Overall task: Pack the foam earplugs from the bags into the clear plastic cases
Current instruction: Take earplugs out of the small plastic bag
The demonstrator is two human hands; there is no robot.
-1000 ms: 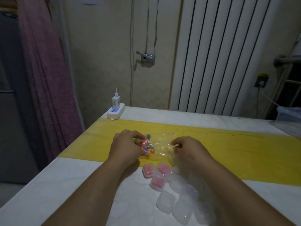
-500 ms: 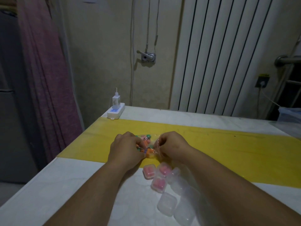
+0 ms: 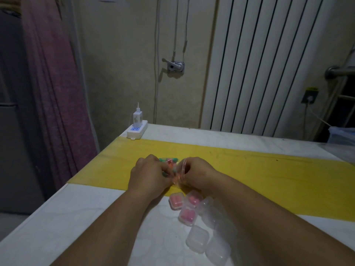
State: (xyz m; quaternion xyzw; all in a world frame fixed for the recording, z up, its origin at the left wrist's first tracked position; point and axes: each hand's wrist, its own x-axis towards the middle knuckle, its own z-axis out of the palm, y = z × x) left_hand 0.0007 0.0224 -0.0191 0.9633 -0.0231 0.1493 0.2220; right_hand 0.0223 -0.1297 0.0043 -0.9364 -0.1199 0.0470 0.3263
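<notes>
Foam earplugs (image 3: 170,161), in mixed colours, sit in a small clear bag (image 3: 177,177) on the yellow strip (image 3: 269,169). The left hand (image 3: 149,174) grips its filled end; the right hand (image 3: 198,171) pinches its mouth, fingers curled. Clear cases (image 3: 197,239) lie at five o'clock. The bag is likely being opened; next, draw earplugs out.

White table (image 3: 96,217), a yellow strip (image 3: 269,175) laid across it. Far left corner: white power strip (image 3: 136,130) with a white charger (image 3: 137,118) plugged in upright. Left of table: pinkish-purple curtain (image 3: 55,93). Back wall: metal lever fitting (image 3: 175,66) with thin cables (image 3: 175,25) hanging to it; white ribbed radiator (image 3: 265,64) to its right. Far right: wall socket (image 3: 309,96), grey rail (image 3: 340,71), translucent plastic container (image 3: 343,134), partly cut off.
</notes>
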